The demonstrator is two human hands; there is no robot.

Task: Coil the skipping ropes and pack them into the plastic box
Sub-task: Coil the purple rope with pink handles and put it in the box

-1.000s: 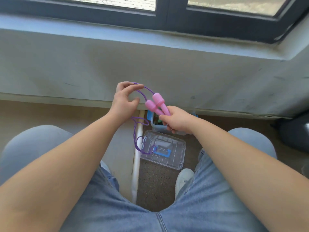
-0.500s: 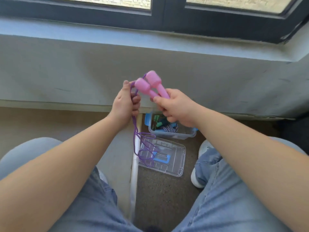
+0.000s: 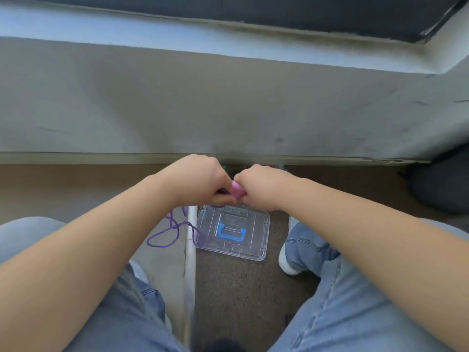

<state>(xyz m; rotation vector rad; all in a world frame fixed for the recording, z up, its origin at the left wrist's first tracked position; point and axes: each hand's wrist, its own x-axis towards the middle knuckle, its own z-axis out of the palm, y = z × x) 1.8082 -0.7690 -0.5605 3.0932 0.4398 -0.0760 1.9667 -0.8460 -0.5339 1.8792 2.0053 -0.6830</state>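
- Nearest me, two thighs in light blue denim jeans (image 3: 355, 313) fill the bottom of the head view, and bare forearms reach forward over them.
- Between the legs is a speckled brown floor (image 3: 241, 288). A thin white pipe (image 3: 189, 262) runs away from me along it, and a white shoe (image 3: 286, 264) sits at the right leg.
- A clear rectangular plastic lid (image 3: 256, 224) with a blue handle lies flat on the floor, just right of the pipe.
- The skipping rope's purple cord (image 3: 174, 226) hangs from the hands in loose, uneven loops. It crosses the pipe and overlaps the lid's left edge — not coiled.
- The left hand (image 3: 200, 181) and right hand (image 3: 264, 189) meet knuckle to knuckle above the lid's far edge.
- The right hand's fingers are curled round a chunky pink handle (image 3: 236, 190) of the rope.
- The left hand's fingers are curled down, pinching the cord where it leaves the handle. Motion blur hides finer detail.
- The clear plastic box (image 3: 232, 170) is almost wholly hidden behind the hands — only a sliver with something green shows between them.
- Beyond stands a scuffed grey wall (image 3: 228, 102), with a dark rounded object (image 3: 441, 184) at its foot on the right.
- Farthest off are a pale window sill (image 3: 127, 29) and a black window frame (image 3: 304, 8).
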